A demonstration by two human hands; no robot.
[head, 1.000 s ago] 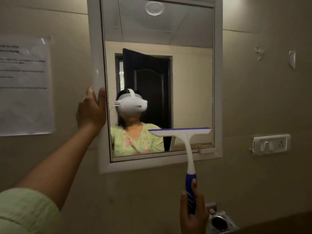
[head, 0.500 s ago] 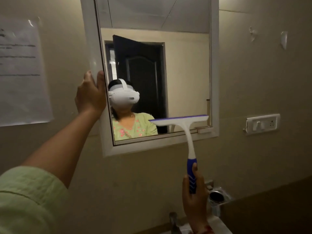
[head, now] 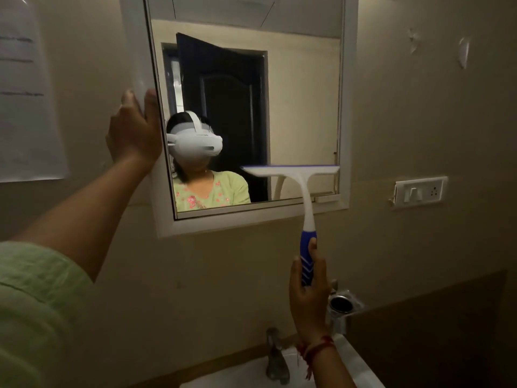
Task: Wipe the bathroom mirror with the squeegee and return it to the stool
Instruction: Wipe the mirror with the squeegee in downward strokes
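Right hand (head: 309, 287) grips squeegee (head: 296, 189) handle; blade low on mirror (head: 305, 93). Left hand (head: 134, 133) clasps mirror frame. Risk: blade catches bottom frame, streaks remain.

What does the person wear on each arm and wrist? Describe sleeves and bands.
A pale green sleeve ends above the bare forearm leading to the left hand. Below the right hand, a red thread band with dangling ends circles the wrist; no sleeve shows there.

The person wears a loose pale green fabric sleeve (head: 33, 303) on the left side. On the right is a thin red thread wristband (head: 316, 347) with loose ends. The reflection shows a white plastic headset (head: 195, 144) and a pale green top with pink flower print (head: 212, 191).
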